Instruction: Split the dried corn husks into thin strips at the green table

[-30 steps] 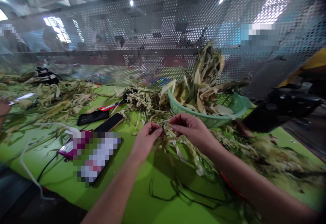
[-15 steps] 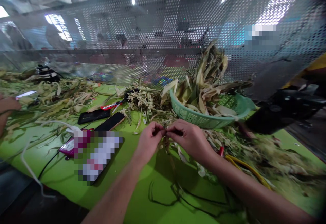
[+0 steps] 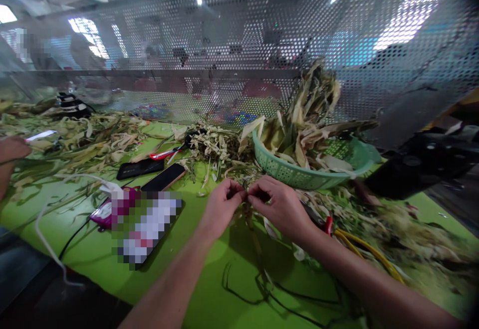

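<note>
While hands [image 3: 277,203] pinch stalk [image 3: 256,244], basket rim [image 3: 288,168] — close

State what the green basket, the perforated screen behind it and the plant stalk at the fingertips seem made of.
Basket: probably moulded plastic, slightly glossy, from its even green and regular openings.
Screen: likely sheet metal, dull grey, by its close rows of holes.
Stalk: matt plant fibre, judging by its brownish, ragged look; how dry is unclear.

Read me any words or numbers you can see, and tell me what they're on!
None can be read.
Purple packet: its pale panel is too blurred.
Flat device nearest the front edge: pixelated over, so unreadable.
Smartphone with the dark screen: no readable text.
</note>
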`<state>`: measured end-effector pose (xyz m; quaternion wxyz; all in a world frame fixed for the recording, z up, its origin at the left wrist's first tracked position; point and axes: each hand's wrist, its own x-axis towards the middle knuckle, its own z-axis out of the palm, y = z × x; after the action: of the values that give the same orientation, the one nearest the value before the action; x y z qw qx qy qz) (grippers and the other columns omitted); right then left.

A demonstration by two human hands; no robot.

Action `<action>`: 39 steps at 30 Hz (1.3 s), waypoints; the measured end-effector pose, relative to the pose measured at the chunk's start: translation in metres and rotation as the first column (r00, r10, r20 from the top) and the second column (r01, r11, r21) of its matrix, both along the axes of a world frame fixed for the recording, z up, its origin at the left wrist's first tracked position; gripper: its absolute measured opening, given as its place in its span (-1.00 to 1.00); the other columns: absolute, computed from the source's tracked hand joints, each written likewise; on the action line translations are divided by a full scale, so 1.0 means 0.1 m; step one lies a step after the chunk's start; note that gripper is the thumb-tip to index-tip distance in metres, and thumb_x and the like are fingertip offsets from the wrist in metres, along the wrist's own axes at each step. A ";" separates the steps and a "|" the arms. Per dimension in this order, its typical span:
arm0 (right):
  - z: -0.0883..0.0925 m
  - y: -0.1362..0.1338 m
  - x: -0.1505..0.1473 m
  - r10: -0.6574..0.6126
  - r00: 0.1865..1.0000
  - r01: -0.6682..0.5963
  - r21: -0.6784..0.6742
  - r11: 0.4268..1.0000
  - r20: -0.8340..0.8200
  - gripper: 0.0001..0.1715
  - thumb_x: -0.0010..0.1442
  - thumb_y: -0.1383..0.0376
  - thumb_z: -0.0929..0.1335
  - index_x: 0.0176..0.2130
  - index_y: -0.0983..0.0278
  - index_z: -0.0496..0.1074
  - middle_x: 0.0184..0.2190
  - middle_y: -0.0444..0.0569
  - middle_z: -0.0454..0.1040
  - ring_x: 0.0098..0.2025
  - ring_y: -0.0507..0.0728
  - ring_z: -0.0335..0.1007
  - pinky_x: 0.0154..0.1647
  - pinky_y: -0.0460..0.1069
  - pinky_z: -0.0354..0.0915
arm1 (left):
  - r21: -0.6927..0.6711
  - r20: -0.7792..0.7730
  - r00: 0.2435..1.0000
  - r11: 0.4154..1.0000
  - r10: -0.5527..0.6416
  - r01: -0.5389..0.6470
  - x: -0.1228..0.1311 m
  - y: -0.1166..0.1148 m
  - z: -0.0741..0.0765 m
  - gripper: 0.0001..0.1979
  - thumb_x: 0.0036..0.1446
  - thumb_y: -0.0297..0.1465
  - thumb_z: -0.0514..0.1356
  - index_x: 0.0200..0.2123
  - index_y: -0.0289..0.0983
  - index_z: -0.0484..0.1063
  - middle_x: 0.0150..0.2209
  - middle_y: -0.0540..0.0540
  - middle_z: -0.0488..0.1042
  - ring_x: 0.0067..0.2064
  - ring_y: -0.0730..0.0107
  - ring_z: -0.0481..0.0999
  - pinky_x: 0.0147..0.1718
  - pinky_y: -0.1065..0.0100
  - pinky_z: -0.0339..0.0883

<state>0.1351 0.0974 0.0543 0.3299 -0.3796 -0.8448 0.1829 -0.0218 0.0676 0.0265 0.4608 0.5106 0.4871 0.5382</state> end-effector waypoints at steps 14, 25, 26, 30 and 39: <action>-0.07 0.09 0.01 -0.055 0.978 -0.021 -0.361 0.933 -0.199 -0.90 0.05 0.28 0.32 -0.44 0.28 0.38 -0.51 -0.13 0.37 -0.43 0.06 0.26 -0.40 -0.06 0.18 | -0.094 0.138 0.990 0.994 -0.034 0.048 0.00 -0.01 0.02 -0.79 -0.10 -0.52 0.26 -0.38 -0.30 0.27 -0.43 0.03 0.37 -0.37 0.50 0.36 -0.31 0.41 0.24; -0.09 0.13 0.02 -0.016 0.971 -0.094 -0.447 0.890 -0.237 -0.84 0.06 0.23 0.34 -0.42 0.29 0.41 -0.51 -0.13 0.37 -0.43 0.05 0.26 -0.39 -0.06 0.18 | 0.109 -0.193 0.981 0.994 0.034 -0.013 0.00 -0.02 0.06 -0.88 0.01 -0.52 0.17 -0.32 -0.29 0.42 -0.38 -0.03 0.46 -0.33 0.46 0.42 -0.28 0.40 0.28; -0.09 0.13 0.02 -0.011 0.973 -0.092 -0.436 0.895 -0.229 -0.85 0.07 0.24 0.34 -0.41 0.30 0.41 -0.51 -0.13 0.38 -0.43 0.05 0.26 -0.40 -0.06 0.18 | 0.116 -0.226 0.973 0.993 0.041 -0.015 0.00 -0.02 0.06 -0.89 0.02 -0.52 0.16 -0.32 -0.29 0.43 -0.37 -0.03 0.46 -0.33 0.45 0.42 -0.27 0.40 0.28; -0.05 0.11 0.03 -0.012 0.980 -0.060 -0.353 0.934 -0.197 -0.88 0.08 0.27 0.33 -0.41 0.29 0.41 -0.50 -0.13 0.39 -0.42 0.05 0.27 -0.40 -0.07 0.18 | 0.107 -0.298 0.954 0.994 0.043 -0.011 -0.02 -0.01 0.05 -0.92 0.05 -0.47 0.16 -0.34 -0.29 0.43 -0.37 -0.05 0.46 -0.32 0.42 0.41 -0.26 0.37 0.27; -0.03 0.10 0.04 -0.011 0.980 -0.056 -0.323 0.945 -0.201 -0.86 0.10 0.25 0.33 -0.39 0.29 0.41 -0.49 -0.11 0.39 -0.42 0.06 0.27 -0.39 -0.06 0.20 | -0.101 0.002 0.989 0.983 -0.151 0.150 -0.05 0.00 0.01 -0.83 0.09 -0.31 0.18 -0.31 -0.30 0.40 -0.40 -0.02 0.40 -0.35 0.45 0.35 -0.33 0.41 0.21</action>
<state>0.1393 0.1076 0.0517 0.3434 -0.3990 -0.7697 0.3612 -0.0268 0.0673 0.0277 0.5239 0.5237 0.4751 0.4749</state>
